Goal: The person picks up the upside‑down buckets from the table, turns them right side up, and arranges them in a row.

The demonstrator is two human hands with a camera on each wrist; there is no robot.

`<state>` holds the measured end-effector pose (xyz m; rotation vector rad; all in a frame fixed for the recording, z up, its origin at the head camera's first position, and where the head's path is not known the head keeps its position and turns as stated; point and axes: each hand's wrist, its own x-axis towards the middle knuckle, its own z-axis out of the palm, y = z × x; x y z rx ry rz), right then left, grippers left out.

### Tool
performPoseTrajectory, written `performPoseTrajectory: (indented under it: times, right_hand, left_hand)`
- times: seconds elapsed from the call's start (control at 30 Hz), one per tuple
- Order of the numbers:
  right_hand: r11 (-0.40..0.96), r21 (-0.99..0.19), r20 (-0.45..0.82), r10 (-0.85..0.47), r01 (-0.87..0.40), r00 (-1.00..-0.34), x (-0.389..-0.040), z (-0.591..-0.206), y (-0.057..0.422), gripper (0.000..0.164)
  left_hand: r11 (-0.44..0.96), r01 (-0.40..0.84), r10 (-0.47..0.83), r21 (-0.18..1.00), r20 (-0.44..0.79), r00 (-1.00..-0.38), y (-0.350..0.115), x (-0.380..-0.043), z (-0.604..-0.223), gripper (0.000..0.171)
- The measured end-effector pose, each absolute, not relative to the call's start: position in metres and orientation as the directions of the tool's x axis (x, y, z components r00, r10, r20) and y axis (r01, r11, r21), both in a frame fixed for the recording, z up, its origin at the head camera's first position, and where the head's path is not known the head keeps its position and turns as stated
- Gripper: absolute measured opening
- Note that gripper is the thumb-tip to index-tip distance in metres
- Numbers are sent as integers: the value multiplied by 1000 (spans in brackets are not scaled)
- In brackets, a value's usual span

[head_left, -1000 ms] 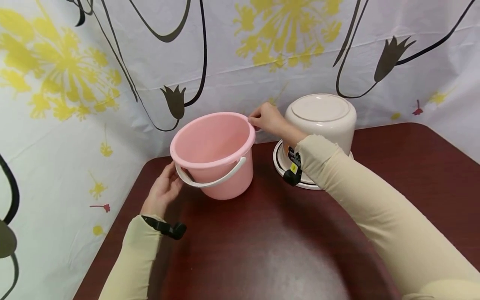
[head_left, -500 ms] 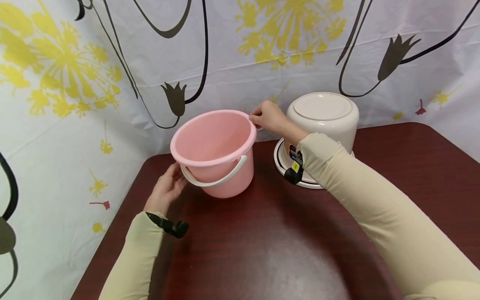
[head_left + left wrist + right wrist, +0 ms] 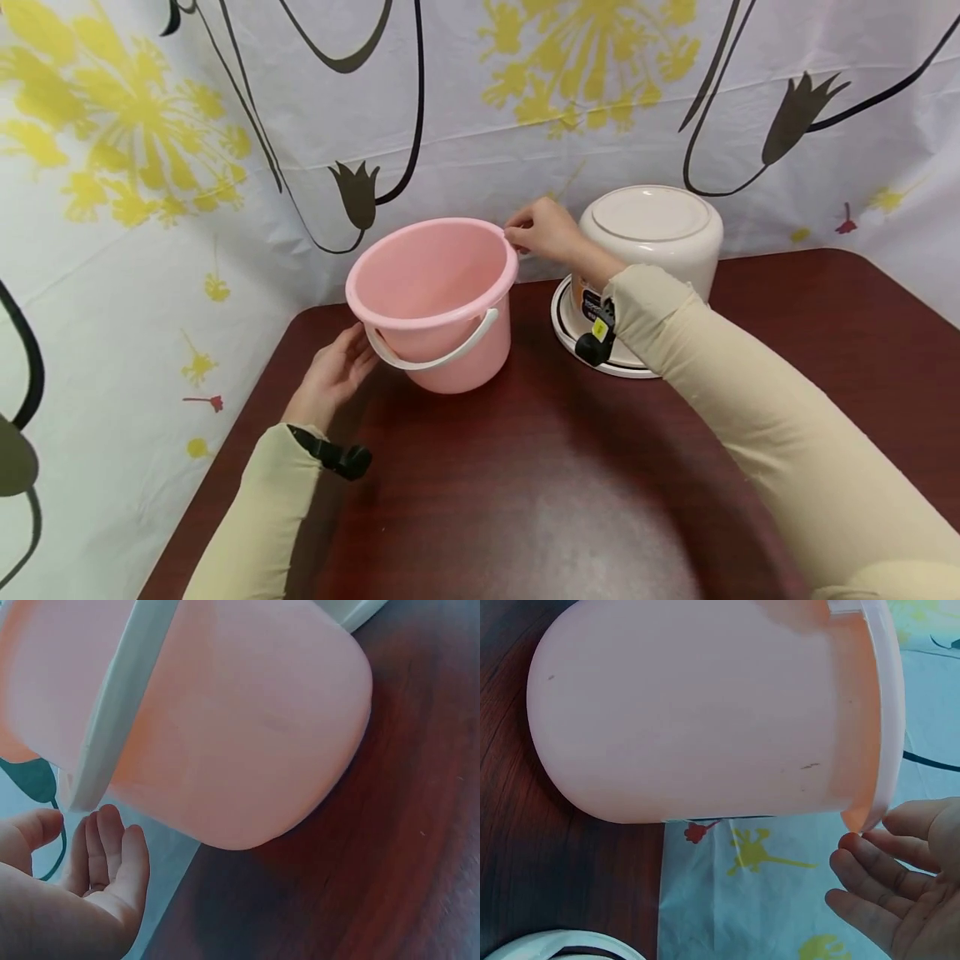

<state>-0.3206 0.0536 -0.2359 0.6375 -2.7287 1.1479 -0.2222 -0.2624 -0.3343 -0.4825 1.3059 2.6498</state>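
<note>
A pink bucket (image 3: 457, 358) stands on the dark red table, its mouth facing up. The white handle (image 3: 442, 360) hangs down along its near side. My right hand (image 3: 551, 229) pinches the rim at the far right between thumb and fingers. In the right wrist view the other fingers (image 3: 866, 915) extend loosely below that rim. On the bucket's left side, my left hand (image 3: 333, 375) lies under the rim with relaxed fingers. Its fingertips are right at the handle's end in the left wrist view, and thumb and fingers stand apart.
Right of the bucket, a cream-coloured pot (image 3: 660, 242) sits upside down, its wide rim (image 3: 562, 321) on the table (image 3: 525, 483). My right forearm passes in front of it. A white patterned cloth (image 3: 465, 125) hangs behind and to the left.
The handle's left end has shifted slightly right relative to the bucket's rim. The whole scene has shifted slightly in the head view. My right hand stays at the rim and the left beside the bucket.
</note>
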Motion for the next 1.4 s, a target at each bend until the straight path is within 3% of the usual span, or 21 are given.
performPoseTrajectory:
  times: [0.23,0.3,0.5,0.67,1.0,1.23,1.4]
  right_hand:
    - [644,-612,293,-355,-459,-888,-310,-230,78,26]
    - [650,-588,310,-369,-482,-876,-304,-229,87,26]
    - [651,-552,325,-408,-521,-854,-282,-231,114,26]
    - [656,-536,315,-428,-531,-847,-260,-233,134,24]
    - [674,-504,293,-455,-540,-841,-230,-240,174,20]
    - [701,-495,244,-454,-513,-857,-219,-246,199,21]
    - [740,-468,203,-443,-484,-873,-217,-255,218,23]
  left_hand:
    - [-427,-323,-3,845,-359,-933,-256,-203,-329,45]
    - [-400,-330,12,855,-356,-935,-254,-196,-329,43]
    - [-356,-327,77,875,-321,-944,-245,-176,-335,15]
    - [-271,-305,154,913,-272,-950,-234,-160,-341,21]
    - [-68,-210,359,975,-172,-917,-187,-134,-337,18]
    - [137,-30,471,990,-92,-877,-141,-139,-334,33]
    - [156,27,547,987,-63,-835,-106,-153,-336,30]
